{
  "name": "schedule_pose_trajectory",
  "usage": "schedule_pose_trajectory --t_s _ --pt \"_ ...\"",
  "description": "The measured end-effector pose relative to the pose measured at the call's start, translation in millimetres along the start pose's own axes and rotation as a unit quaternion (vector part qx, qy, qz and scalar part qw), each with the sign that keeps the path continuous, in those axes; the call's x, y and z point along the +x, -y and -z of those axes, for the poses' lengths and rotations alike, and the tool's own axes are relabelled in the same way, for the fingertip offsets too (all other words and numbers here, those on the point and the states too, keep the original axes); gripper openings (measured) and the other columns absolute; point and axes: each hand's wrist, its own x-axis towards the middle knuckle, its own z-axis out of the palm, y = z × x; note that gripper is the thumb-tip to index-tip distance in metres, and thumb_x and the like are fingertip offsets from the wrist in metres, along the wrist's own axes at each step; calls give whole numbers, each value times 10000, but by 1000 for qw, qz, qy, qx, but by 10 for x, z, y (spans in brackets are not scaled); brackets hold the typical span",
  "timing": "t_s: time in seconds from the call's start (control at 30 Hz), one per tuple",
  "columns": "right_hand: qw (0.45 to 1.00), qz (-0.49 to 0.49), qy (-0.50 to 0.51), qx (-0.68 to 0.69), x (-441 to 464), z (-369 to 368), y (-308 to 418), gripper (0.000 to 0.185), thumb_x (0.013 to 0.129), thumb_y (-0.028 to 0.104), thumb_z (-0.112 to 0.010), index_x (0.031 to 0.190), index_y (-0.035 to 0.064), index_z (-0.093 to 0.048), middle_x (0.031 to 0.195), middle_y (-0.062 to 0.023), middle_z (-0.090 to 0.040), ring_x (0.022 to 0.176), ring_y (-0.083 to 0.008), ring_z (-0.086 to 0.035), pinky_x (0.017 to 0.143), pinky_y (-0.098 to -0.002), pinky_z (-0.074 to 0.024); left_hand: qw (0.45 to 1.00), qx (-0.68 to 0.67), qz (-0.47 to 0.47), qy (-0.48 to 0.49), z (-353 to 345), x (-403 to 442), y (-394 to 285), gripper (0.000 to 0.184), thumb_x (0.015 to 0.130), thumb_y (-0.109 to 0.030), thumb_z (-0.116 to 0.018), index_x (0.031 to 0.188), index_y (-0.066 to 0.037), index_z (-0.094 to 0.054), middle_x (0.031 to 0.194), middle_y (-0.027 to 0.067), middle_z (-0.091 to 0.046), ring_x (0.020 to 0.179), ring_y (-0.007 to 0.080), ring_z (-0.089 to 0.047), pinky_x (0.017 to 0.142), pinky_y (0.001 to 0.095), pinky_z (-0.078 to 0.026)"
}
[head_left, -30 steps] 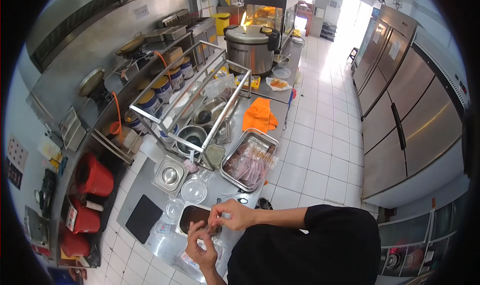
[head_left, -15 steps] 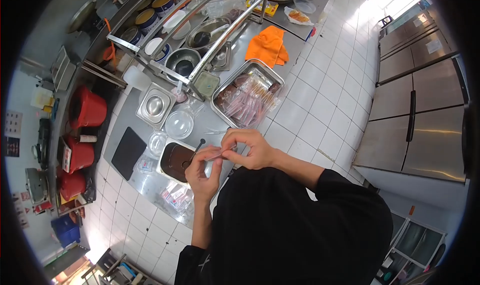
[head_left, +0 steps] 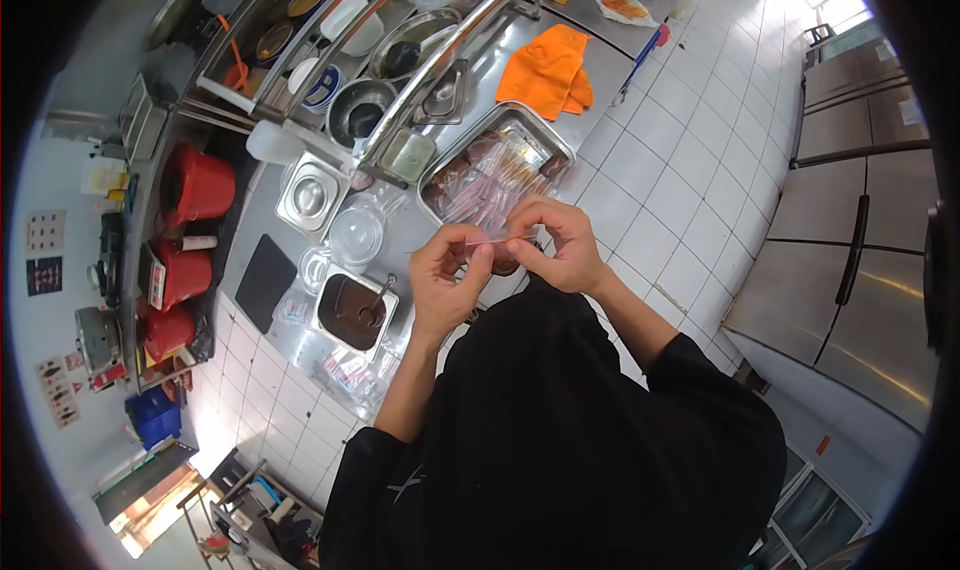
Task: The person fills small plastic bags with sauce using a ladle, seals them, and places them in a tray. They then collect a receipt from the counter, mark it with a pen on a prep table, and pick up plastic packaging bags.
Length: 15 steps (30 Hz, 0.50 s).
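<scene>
Both hands pinch a small clear zip bag (head_left: 505, 240) by its top edge, in front of my black clothing. My left hand (head_left: 447, 280) grips the left end between thumb and bent fingers. My right hand (head_left: 560, 250) presses the right end the same way. Something brown shows in the bag below the fingers, partly hidden. Just beyond the hands is a steel tray (head_left: 465, 140) with several filled clear bags (head_left: 485, 185). To the left, a steel pan (head_left: 318, 322) contains brown sauce (head_left: 350, 310) and a ladle (head_left: 388, 288).
Loose plastic bags (head_left: 350, 370) lie at the near table edge. Left of the pan are a black board (head_left: 266, 283), a clear plastic bowl (head_left: 356, 235) and a lidded steel container (head_left: 311, 198). An orange cloth (head_left: 545, 70) lies past the tray, beside a metal rack (head_left: 430, 70).
Both hands have moved right, nearer the tray, with the bag still between them. The bag's top edge is now stretched straighter between the fingers. The camera view has shifted slightly.
</scene>
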Motion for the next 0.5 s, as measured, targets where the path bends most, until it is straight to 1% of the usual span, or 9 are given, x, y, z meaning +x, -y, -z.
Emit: schedule_pose_trajectory --t_s 0.1,0.2,0.3,0.4,0.5 --pt "1000 -5 -22 18 18 163 -61 68 847 57 -740 881 28 -688 866 -48 -668 745 -129 -595 685 -271 -463 1000 26 -7 -3 -165 145 69 110 965 22 -657 1072 -3 -647 933 29 -657 828 78 -620 705 231 -494" --pt "1000 9 -30 -1 63 348 -95 73 841 54 -743 883 25 -691 866 -49 -669 740 -130 -593 679 -271 -464 998 39 -41 3 -321 325 134 90 961 25 -658 1045 -6 -653 910 24 -646 813 76 -614 691 228 -488" --pt "999 7 -32 -12 137 547 -133 71 838 41 -745 889 23 -700 864 -53 -682 744 -135 -602 674 -277 -469 997 72 19 -17 -409 430 178 42 939 19 -677 980 22 -673 902 50 -682 886 124 -682 818 289 -556" --pt "1000 3 -7 -11 203 805 -185 61 838 22 -758 894 24 -735 854 -60 -707 771 -147 -637 686 -278 -482 999 20 43 -14 -465 539 304 70 931 10 -692 1000 20 -693 927 73 -716 911 146 -686 828 291 -547" --pt "1000 -2 24 3 291 1051 -203 65 832 18 -783 895 33 -773 851 -66 -735 800 -159 -671 699 -277 -492 997 69 15 8 -485 645 385 95 922 3 -708 1015 22 -704 951 92 -739 948 165 -686 879 307 -530"
